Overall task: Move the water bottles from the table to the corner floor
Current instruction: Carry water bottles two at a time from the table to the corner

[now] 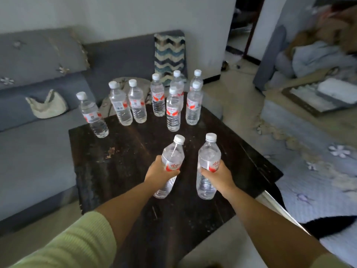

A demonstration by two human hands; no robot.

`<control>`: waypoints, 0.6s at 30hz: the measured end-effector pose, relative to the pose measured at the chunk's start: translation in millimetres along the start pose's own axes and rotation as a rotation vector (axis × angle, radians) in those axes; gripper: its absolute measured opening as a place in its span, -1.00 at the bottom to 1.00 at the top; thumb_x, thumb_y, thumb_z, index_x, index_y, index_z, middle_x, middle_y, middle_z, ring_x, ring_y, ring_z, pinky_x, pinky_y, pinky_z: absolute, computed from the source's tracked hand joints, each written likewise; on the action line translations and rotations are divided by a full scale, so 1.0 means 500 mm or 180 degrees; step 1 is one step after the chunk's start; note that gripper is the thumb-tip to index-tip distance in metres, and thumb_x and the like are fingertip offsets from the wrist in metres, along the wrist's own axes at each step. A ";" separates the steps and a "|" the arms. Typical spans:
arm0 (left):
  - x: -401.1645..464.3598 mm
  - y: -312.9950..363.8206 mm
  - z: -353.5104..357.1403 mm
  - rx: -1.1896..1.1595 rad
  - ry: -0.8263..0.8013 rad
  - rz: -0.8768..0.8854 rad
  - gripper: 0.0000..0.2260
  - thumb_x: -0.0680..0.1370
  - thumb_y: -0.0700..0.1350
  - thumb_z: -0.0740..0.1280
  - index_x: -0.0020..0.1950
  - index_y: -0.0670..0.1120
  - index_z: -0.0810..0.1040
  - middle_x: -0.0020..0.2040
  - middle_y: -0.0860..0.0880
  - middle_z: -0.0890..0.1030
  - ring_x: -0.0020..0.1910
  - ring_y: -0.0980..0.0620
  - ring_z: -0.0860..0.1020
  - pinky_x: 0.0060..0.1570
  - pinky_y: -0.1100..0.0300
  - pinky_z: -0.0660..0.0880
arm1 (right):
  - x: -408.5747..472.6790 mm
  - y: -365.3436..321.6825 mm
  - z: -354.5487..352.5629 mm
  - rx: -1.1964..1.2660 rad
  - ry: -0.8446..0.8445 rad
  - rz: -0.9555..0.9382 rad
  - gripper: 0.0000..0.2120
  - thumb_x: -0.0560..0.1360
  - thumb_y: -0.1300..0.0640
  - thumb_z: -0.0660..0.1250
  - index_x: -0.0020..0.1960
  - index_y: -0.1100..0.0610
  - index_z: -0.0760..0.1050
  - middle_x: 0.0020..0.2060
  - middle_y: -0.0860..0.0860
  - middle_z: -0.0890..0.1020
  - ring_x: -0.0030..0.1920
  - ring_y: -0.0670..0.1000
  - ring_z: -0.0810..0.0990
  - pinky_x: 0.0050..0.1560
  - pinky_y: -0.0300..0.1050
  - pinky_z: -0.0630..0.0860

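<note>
Over the dark wooden table [116, 180], my left hand [158, 173] grips a clear water bottle [172, 153] with a white cap and red label, tilted slightly right. My right hand [218, 176] holds a second, upright water bottle [208, 151] around its label. Several more bottles stand at the table's far edge: one at the left [92, 115], a pair [127, 105] in the middle, and a cluster [179, 101] at the right.
A grey sofa [38, 132] runs along the left with a pale bag [46, 107] on it. A zigzag cushion [170, 55] leans behind the bottles. Beige floor [237, 97] lies to the right, before a doorway. A blue floral quilt [318, 171] covers the right side.
</note>
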State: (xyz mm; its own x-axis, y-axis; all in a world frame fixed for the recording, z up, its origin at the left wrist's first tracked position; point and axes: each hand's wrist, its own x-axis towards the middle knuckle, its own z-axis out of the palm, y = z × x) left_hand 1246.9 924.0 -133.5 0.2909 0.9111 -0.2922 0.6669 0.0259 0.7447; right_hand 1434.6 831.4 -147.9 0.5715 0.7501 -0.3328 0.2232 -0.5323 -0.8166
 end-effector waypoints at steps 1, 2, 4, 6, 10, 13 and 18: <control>-0.002 0.012 0.017 0.0052 -0.0100 0.0018 -0.43 0.38 0.02 0.54 0.27 -0.04 0.36 0.10 0.01 0.57 0.08 0.00 0.57 0.10 0.12 0.50 | -0.008 0.018 -0.024 -0.0003 0.0062 0.0063 -0.41 0.38 -0.01 0.50 0.33 0.04 0.35 0.13 0.01 0.59 0.13 0.03 0.59 0.21 -0.02 0.52; -0.002 0.022 0.036 0.0098 -0.0176 0.0044 -0.44 0.38 0.03 0.54 0.26 -0.04 0.36 0.08 0.02 0.57 0.06 0.00 0.57 0.09 0.11 0.51 | -0.016 0.037 -0.049 -0.0001 0.0118 0.0113 -0.40 0.39 -0.04 0.50 0.33 0.05 0.35 0.13 0.00 0.59 0.11 0.02 0.59 0.18 -0.08 0.52; -0.002 0.047 0.079 0.0193 -0.0312 0.0159 -0.44 0.36 0.06 0.54 0.23 -0.04 0.36 0.06 0.01 0.58 0.02 0.00 0.57 0.07 0.09 0.52 | -0.032 0.071 -0.102 -0.0048 0.0229 0.0209 -0.39 0.39 -0.08 0.49 0.33 0.06 0.34 0.14 -0.01 0.57 0.11 0.02 0.58 0.09 -0.17 0.46; -0.005 0.078 0.127 0.0346 -0.0448 0.0303 -0.44 0.35 0.08 0.54 0.22 -0.03 0.37 0.04 0.03 0.57 0.01 0.01 0.57 0.04 0.11 0.52 | -0.043 0.110 -0.159 -0.0036 0.0366 0.0302 -0.38 0.36 -0.11 0.50 0.31 0.06 0.37 0.12 -0.01 0.58 0.12 0.04 0.58 0.09 -0.16 0.46; -0.017 0.164 0.248 0.0517 -0.0874 0.0578 -0.42 0.33 0.16 0.52 0.22 -0.02 0.38 0.02 0.07 0.57 0.00 0.03 0.58 0.10 0.10 0.53 | -0.086 0.196 -0.301 0.0002 0.0679 0.0444 -0.47 0.36 -0.12 0.49 0.22 0.06 0.43 0.04 -0.03 0.60 0.06 0.01 0.58 0.08 -0.12 0.46; -0.042 0.227 0.356 0.0667 -0.1210 0.0821 -0.33 0.24 0.28 0.49 0.25 0.04 0.42 0.04 0.08 0.61 0.01 0.04 0.61 0.10 0.06 0.55 | -0.149 0.263 -0.405 0.0188 0.1036 0.0561 -0.58 0.39 0.00 0.51 0.15 0.06 0.44 -0.01 -0.05 0.57 0.01 -0.02 0.54 0.06 -0.16 0.41; -0.169 0.340 0.550 0.0660 -0.1729 0.1275 -0.41 0.32 0.16 0.55 0.22 -0.02 0.42 0.03 0.06 0.60 0.02 0.04 0.60 -0.03 0.23 0.45 | -0.271 0.398 -0.565 0.0342 0.1645 0.0906 -0.41 0.38 -0.01 0.52 0.29 0.13 0.36 0.03 0.00 0.54 0.09 0.05 0.55 0.03 -0.16 0.38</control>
State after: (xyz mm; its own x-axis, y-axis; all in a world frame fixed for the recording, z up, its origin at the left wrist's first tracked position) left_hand 1524.5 738.4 -147.1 0.8066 0.4984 -0.3178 0.5381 -0.3967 0.7437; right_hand 1624.7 513.0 -132.2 0.9131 0.2814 -0.2949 -0.0608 -0.6213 -0.7812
